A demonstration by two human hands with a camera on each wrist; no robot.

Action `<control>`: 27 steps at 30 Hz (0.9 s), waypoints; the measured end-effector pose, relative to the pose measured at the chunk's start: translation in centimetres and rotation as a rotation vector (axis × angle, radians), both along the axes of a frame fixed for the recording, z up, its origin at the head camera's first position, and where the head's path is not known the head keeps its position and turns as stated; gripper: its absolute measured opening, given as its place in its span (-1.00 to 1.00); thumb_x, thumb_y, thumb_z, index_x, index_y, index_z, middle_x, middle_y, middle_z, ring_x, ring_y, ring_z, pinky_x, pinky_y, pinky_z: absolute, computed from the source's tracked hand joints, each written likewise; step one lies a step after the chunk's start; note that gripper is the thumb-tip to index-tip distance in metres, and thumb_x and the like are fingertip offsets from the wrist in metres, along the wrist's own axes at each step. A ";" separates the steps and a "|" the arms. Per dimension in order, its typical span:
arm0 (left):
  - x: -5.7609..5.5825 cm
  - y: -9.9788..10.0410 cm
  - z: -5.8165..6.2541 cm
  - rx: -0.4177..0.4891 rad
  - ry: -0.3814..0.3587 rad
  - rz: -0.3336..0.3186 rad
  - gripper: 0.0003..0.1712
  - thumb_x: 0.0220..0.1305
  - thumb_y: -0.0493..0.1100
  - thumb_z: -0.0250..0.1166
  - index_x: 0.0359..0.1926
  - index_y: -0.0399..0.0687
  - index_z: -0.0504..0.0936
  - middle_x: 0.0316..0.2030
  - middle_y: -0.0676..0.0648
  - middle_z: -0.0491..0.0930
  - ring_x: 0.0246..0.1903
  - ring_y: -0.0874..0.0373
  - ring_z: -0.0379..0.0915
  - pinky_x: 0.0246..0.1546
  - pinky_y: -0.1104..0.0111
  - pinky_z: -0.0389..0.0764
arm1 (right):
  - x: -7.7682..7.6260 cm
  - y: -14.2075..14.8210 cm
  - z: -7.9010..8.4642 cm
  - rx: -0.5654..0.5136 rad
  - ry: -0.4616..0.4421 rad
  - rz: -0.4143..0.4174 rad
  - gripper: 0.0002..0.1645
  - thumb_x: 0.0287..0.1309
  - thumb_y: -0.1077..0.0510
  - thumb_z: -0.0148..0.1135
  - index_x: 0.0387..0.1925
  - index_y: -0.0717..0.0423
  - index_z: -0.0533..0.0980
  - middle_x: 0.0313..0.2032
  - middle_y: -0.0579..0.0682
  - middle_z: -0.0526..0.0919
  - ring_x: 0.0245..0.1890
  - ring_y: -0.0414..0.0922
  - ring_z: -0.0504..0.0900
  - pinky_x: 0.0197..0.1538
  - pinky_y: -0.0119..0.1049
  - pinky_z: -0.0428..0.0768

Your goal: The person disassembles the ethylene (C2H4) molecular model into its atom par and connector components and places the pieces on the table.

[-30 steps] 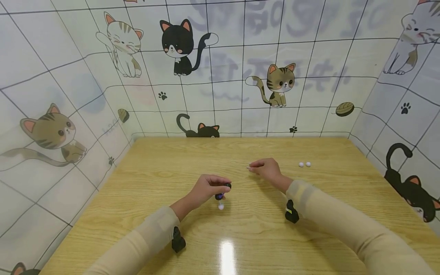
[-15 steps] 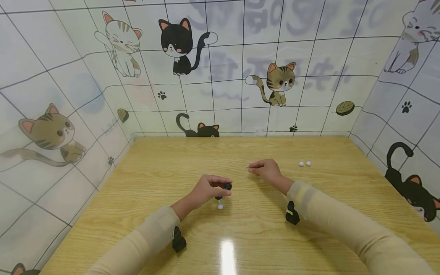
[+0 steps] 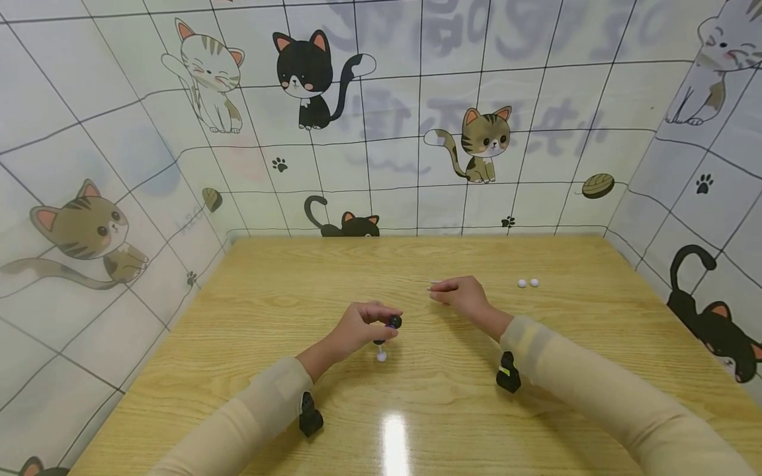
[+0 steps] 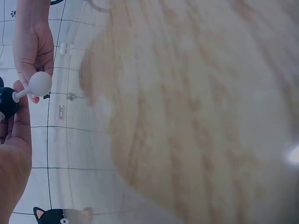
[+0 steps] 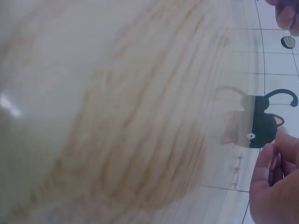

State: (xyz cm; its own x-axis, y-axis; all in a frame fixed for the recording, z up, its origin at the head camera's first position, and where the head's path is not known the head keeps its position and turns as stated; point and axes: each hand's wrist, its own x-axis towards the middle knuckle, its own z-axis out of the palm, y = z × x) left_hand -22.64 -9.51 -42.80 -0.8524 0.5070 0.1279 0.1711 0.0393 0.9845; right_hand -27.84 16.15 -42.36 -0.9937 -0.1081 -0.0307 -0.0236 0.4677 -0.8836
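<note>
My left hand [image 3: 363,324] grips a ball-and-stick molecular model, with a black ball [image 3: 395,322] showing at the fingertips. Lower on the model, a white ball [image 3: 381,356] juts out below the hand. In the left wrist view a white stick joins this white ball [image 4: 40,84] to another black ball [image 4: 8,102] in the fingers. My right hand [image 3: 461,295] is farther forward and to the right, thumb and fingers drawn together. Small white pegs [image 5: 237,171] lie on the table near its fingertips. I cannot tell whether the right hand pinches anything.
Two white balls [image 3: 528,283] lie on the wooden table [image 3: 286,277], right of the right hand. A cat-patterned sheet [image 3: 393,165] walls in the table at the back and both sides. Each wrist carries a small black camera.
Both hands keep almost the same place. The model in the left hand has turned slightly, and its upper black ball shows more fully at the fingertips.
</note>
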 end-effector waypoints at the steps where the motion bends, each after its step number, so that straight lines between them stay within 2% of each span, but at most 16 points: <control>1: 0.1 0.0 0.0 0.002 0.005 0.005 -0.58 0.19 -0.42 0.34 0.09 -0.46 0.57 -0.16 -0.14 0.59 -0.16 0.07 0.54 -0.34 0.30 0.64 | 0.1 0.0 0.1 0.004 0.000 0.001 -0.70 0.19 0.16 0.37 -0.06 0.21 0.67 0.08 0.14 0.61 -0.18 0.00 0.66 -0.15 -0.14 0.62; 8: 0.3 0.1 0.1 0.033 0.026 0.039 -0.68 0.18 -0.37 0.37 -0.02 -0.41 0.65 -0.19 -0.15 0.66 -0.23 0.05 0.60 -0.35 0.31 0.65 | 0.8 -0.3 0.5 -0.004 0.000 0.034 -0.68 0.21 0.15 0.35 -0.04 0.24 0.66 0.14 0.15 0.56 -0.17 -0.01 0.65 -0.10 -0.11 0.61; 12: 0.4 0.1 0.2 0.072 0.019 0.026 -0.72 0.19 -0.37 0.36 -0.07 -0.42 0.66 -0.20 -0.18 0.68 -0.31 -0.15 0.61 -0.33 0.30 0.66 | 1.3 -0.6 0.6 -0.034 0.013 0.056 -0.69 0.20 0.17 0.36 -0.07 0.27 0.66 0.12 0.18 0.57 -0.11 0.02 0.64 -0.09 -0.09 0.61; 15: 0.3 0.1 0.2 0.097 0.012 0.010 -0.72 0.20 -0.38 0.35 -0.07 -0.46 0.65 -0.20 -0.21 0.69 -0.32 -0.23 0.61 -0.29 0.26 0.67 | 1.7 -0.7 0.7 -0.067 0.011 0.071 -0.71 0.20 0.18 0.36 -0.09 0.27 0.66 0.11 0.16 0.57 -0.04 0.03 0.61 -0.08 -0.08 0.61; 19: 0.4 0.1 0.2 0.098 0.008 0.013 -0.72 0.18 -0.41 0.33 -0.08 -0.47 0.64 -0.22 -0.20 0.69 -0.31 -0.09 0.65 -0.27 0.17 0.67 | 2.1 -0.8 0.9 -0.082 0.018 0.095 -0.72 0.21 0.18 0.34 -0.10 0.27 0.66 0.06 0.15 0.60 -0.05 0.03 0.61 -0.06 -0.06 0.61; 23: 0.4 0.1 0.2 0.056 0.023 0.026 -0.73 0.16 -0.41 0.31 -0.09 -0.42 0.66 -0.24 -0.16 0.68 -0.32 -0.02 0.65 -0.30 0.19 0.67 | 2.4 -0.8 1.0 -0.079 0.015 0.103 -0.70 0.22 0.17 0.33 -0.08 0.30 0.65 0.00 0.15 0.64 -0.11 0.05 0.63 -0.06 -0.03 0.60; 27: 0.4 0.1 0.1 0.043 0.024 0.016 -0.71 0.14 -0.43 0.28 -0.08 -0.41 0.64 -0.22 -0.15 0.66 -0.20 -0.25 0.58 -0.28 0.20 0.66 | 2.5 -0.8 1.0 -0.074 0.005 0.104 -0.68 0.22 0.15 0.34 -0.07 0.29 0.65 -0.04 0.12 0.66 -0.14 0.07 0.63 -0.07 -0.05 0.60</control>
State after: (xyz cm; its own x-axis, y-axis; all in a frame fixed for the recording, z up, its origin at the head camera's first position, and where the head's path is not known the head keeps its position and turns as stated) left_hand -22.21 -9.38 -42.66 -0.8569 0.4869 0.1694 0.1939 0.0000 0.9810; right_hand -25.38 15.32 -41.37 -0.9771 -0.2123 -0.0136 -0.0732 0.3957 -0.9155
